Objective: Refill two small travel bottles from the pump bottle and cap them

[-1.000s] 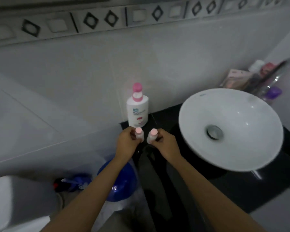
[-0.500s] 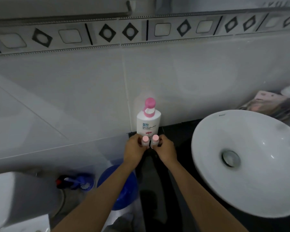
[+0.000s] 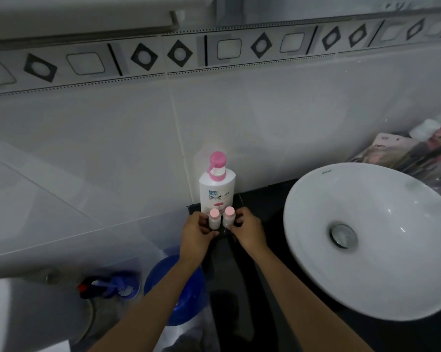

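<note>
Two capped travel bottles held side by side at the worktop's left end, in front of the pump bottle.

At far left, low down: blue brush (image 3: pixel 117 285), then blue bucket (image 3: pixel 175 288) under the worktop edge. Left hand (image 3: pixel 195 237), grip clamped on left travel bottle (image 3: pixel 214 219), upright, pink cap on. Just beside it, almost touching: right travel bottle (image 3: pixel 228 217), also upright and pink-capped, clamped in the grip of right hand (image 3: pixel 248 233). Directly behind both, against the tiled wall: white pump bottle (image 3: pixel 216 189) with pink pump head, standing on the black worktop (image 3: pixel 262 199). Further right: white basin (image 3: pixel 366 237), with blurred packets (image 3: pixel 397 151) beyond its far rim.
</note>
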`<state>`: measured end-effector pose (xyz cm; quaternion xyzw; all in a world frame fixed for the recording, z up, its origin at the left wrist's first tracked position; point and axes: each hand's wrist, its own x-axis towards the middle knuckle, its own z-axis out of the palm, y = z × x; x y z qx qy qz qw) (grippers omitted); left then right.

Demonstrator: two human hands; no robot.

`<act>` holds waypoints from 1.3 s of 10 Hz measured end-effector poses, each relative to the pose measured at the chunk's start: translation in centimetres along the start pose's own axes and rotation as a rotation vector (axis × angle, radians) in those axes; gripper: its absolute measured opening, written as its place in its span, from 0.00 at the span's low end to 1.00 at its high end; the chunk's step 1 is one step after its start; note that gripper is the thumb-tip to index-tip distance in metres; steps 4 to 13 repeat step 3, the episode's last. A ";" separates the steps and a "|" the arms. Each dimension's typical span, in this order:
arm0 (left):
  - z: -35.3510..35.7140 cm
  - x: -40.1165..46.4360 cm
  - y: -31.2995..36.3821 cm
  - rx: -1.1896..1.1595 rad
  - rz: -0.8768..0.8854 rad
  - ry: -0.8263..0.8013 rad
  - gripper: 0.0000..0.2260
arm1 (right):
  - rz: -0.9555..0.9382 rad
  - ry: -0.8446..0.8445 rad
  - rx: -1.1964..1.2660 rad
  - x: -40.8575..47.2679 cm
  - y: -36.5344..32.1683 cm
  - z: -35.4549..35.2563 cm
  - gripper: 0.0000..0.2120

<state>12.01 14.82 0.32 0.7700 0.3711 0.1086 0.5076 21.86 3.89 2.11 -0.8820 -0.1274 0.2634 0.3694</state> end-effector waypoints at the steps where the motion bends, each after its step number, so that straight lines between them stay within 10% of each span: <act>1: -0.2 -0.9 0.0 0.014 0.010 -0.012 0.17 | 0.010 0.006 -0.018 -0.6 0.3 -0.2 0.17; 13: -0.3 -2.8 -0.6 0.070 0.026 -0.063 0.16 | 0.048 0.004 0.012 -2.8 1.5 -0.5 0.23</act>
